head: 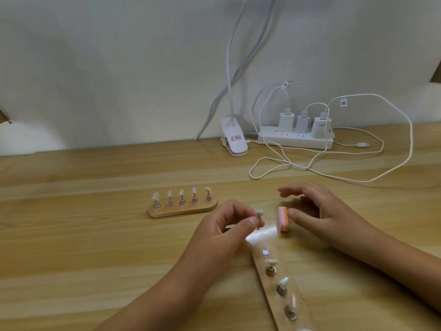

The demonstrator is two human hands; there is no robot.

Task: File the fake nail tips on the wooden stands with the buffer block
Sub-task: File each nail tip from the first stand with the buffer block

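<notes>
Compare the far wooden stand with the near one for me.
The far wooden stand lies crosswise; the near wooden stand runs toward the viewer. The far one carries five pegs in a full row; the near one shows a bare metal disc at its far end, while the left hand pinches one peg. Both are pale wood with metal pegs bearing nail tips.

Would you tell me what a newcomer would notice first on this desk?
At centre, the left hand pinches a nail tip peg, while the open right hand reaches the pink-and-orange buffer block beside it. A wooden stand of five tips sits behind; a power strip trails white cables by the wall.
</notes>
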